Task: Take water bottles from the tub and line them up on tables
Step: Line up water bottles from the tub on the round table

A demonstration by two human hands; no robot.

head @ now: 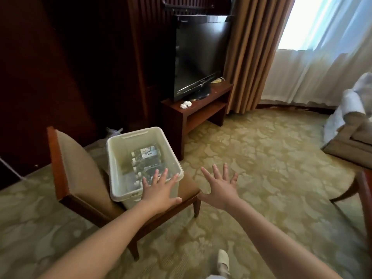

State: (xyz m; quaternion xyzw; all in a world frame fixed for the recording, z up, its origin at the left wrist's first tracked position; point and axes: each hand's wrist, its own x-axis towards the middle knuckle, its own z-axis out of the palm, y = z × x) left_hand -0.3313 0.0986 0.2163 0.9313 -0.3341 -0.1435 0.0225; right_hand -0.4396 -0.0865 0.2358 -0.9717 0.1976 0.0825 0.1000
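Observation:
A translucent white tub (118, 158) stands on the seat of a wooden chair (74, 164). Several clear water bottles (146, 158) with pale labels lie on their sides in its bottom. My left hand (160, 191) is stretched out flat with fingers spread, in front of the tub's near right corner; it holds nothing. My right hand (220, 186) is also open with fingers apart, over the carpet to the right of the chair, and is empty.
A low wooden TV stand (201, 105) with a dark television (199, 55) and crumpled tissue (185, 104) stands behind the tub. Brown curtains (251, 53) hang right of it. An armchair with white linen (350, 117) is at far right, a wooden table edge (365, 190) at right.

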